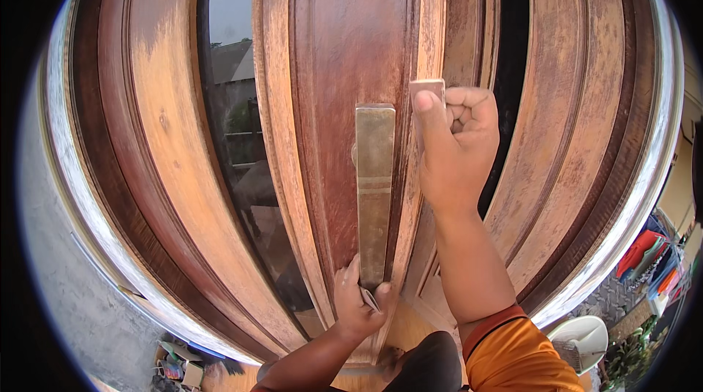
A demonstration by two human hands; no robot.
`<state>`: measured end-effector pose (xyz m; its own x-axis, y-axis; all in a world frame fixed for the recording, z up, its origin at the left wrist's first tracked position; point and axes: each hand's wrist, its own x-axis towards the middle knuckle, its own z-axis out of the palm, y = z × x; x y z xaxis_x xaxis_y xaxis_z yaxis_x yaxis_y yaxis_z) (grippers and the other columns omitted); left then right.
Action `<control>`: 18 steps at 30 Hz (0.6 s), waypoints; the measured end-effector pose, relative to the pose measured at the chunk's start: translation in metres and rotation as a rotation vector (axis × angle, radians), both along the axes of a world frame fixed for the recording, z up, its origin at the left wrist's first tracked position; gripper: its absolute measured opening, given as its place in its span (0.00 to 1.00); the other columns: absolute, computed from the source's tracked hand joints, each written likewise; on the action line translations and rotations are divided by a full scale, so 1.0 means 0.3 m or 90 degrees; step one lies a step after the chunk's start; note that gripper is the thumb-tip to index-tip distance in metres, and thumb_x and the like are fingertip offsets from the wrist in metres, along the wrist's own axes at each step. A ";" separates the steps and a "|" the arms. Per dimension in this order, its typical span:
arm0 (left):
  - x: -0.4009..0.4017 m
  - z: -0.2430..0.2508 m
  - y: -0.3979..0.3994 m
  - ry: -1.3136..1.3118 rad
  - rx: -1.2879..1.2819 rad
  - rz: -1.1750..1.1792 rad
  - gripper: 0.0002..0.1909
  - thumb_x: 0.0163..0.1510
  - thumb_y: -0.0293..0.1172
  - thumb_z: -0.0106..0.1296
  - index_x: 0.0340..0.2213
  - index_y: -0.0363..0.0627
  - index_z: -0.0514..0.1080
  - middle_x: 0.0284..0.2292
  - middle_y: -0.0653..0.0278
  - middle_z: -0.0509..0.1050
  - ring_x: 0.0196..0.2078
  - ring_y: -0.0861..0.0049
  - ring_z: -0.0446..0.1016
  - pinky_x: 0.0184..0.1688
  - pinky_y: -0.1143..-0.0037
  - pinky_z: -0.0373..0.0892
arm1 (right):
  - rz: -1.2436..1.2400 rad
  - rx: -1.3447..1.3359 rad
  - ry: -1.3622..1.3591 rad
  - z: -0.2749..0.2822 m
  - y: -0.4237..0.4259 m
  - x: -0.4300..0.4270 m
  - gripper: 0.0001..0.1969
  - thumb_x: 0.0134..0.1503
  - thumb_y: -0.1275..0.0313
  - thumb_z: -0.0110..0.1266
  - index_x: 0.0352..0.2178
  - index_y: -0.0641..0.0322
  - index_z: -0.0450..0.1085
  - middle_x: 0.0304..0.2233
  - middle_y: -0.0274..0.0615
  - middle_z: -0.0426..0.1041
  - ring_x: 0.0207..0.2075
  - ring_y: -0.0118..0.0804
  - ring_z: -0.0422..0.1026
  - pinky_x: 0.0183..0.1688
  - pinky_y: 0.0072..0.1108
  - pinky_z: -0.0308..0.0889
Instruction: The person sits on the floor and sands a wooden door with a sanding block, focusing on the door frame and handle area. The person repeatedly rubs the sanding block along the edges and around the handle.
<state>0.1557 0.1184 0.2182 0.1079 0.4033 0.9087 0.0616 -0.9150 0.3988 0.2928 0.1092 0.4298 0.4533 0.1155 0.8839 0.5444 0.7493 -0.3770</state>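
A wooden door (351, 35) with worn reddish-brown finish and bare lighter strips along its edges fills the middle. A long flat metal door handle (375, 189) stands upright on it. My right hand (458, 134) pinches a small flat block (427, 84), perhaps wrapped in sandpaper, with the thumb on its face, at the door's right edge strip. Low on the handle, my left hand (360, 298) has its fingers around the bottom end, with a small folded piece (370, 300), like sandpaper, between fingers and thumb.
Dark glass (236, 117) lies left of the door's middle, between wooden frames. Wooden panels (554, 90) with patchy finish stand at right. Boxes with odds and ends (184, 367) sit on the floor at lower left. A white chair (585, 337) and colourful cloths (645, 255) are at lower right.
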 end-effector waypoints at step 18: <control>-0.012 0.018 -0.010 0.015 -0.053 -0.030 0.33 0.55 0.36 0.59 0.56 0.26 0.65 0.36 0.44 0.73 0.35 0.49 0.69 0.40 0.58 0.65 | -0.062 -0.057 0.027 -0.105 -0.072 -0.051 0.12 0.58 0.66 0.65 0.34 0.61 0.69 0.24 0.30 0.67 0.25 0.22 0.63 0.30 0.20 0.62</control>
